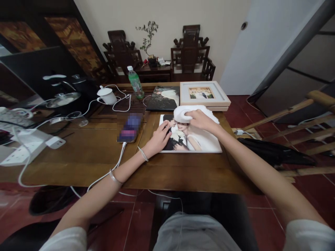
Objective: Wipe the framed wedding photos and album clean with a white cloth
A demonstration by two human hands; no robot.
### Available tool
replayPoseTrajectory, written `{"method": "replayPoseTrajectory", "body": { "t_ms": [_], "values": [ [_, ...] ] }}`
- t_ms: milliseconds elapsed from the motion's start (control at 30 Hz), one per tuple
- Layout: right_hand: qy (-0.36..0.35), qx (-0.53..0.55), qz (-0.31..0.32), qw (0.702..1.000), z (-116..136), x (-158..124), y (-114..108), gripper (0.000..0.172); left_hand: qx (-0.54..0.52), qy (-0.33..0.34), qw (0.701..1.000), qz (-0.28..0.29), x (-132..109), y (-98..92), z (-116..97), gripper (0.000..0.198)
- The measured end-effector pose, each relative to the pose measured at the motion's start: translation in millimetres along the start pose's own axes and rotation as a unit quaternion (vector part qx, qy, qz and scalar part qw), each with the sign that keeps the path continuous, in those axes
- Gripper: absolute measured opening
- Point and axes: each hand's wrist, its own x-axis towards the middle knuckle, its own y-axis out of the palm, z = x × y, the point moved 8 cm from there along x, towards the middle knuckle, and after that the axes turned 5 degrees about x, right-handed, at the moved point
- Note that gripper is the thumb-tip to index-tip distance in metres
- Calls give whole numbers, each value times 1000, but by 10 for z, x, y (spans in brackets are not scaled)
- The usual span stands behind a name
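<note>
A glossy photo panel [193,143] with a picture of a couple lies flat on the wooden table in front of me. On its left part rests my left hand [160,136], fingers stretched out and holding nothing. My right hand [200,119] grips a fluffy white cloth [180,111] and presses it on the panel's upper part. The cloth and both hands cover some of the picture.
Behind the panel lie a dark photo panel [163,97] and a light wooden picture frame [220,93]. A charging phone [130,127], green bottle [136,83], lidded white cup [107,96], power strip [24,148] and loose cables stand to the left. A wooden chair [285,111] is at right.
</note>
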Motion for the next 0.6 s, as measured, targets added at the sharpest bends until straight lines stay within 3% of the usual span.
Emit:
{"method": "replayPoseTrajectory", "body": {
  "t_ms": [100,200,400,600],
  "values": [
    [16,-8,-4,1000,-36,27,60,34,-4,-1,1000,-6,-3,-5,-2,47],
    [42,-35,-15,998,44,-145,198,40,-3,0,1000,-3,-4,6,1,47],
    [14,-80,16,997,513,-831,501,48,-3,-5,1000,-1,4,25,23,47],
    [-23,-57,84,995,951,-1334,490,44,1,-8,1000,7,9,30,23,46]
  ]
}}
